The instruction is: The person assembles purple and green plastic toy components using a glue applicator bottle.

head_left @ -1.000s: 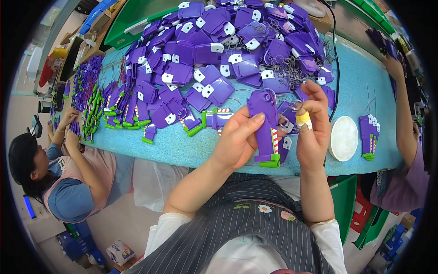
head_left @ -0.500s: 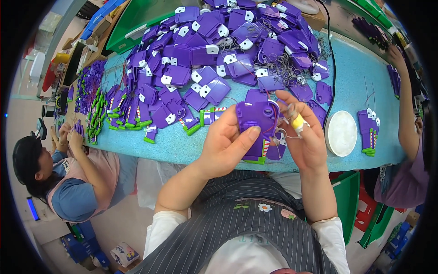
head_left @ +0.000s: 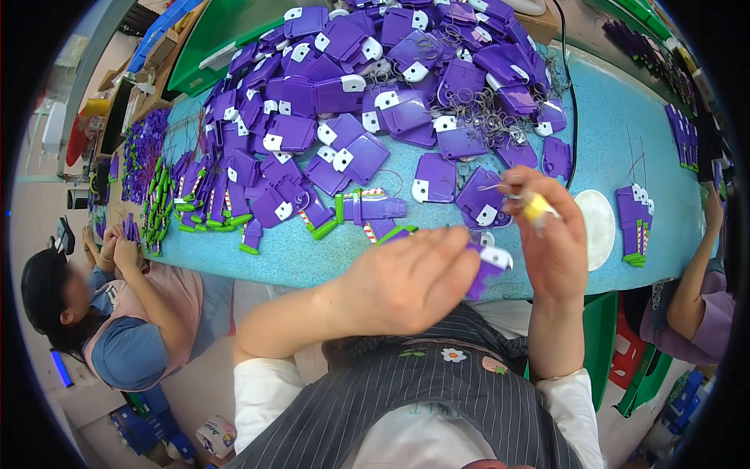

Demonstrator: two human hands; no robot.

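Holding a purple plastic toy piece [head_left: 486,266] at the desk's near edge, the left hand [head_left: 410,281] has closed over it, tilting it flatter than a moment ago. Right hand [head_left: 551,242] pinches a small yellow tool [head_left: 537,208] beside it; purple pile [head_left: 375,94] behind untouched.

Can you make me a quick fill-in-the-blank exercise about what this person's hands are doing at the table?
1. The left hand covers a flat plastic piece coloured ____.
2. The right hand pinches a small ____ object.
3. The white round disc lies on the table, to the ____ of the right hand.
4. The table's top is coloured ____.

Missing words: purple; yellow; right; blue
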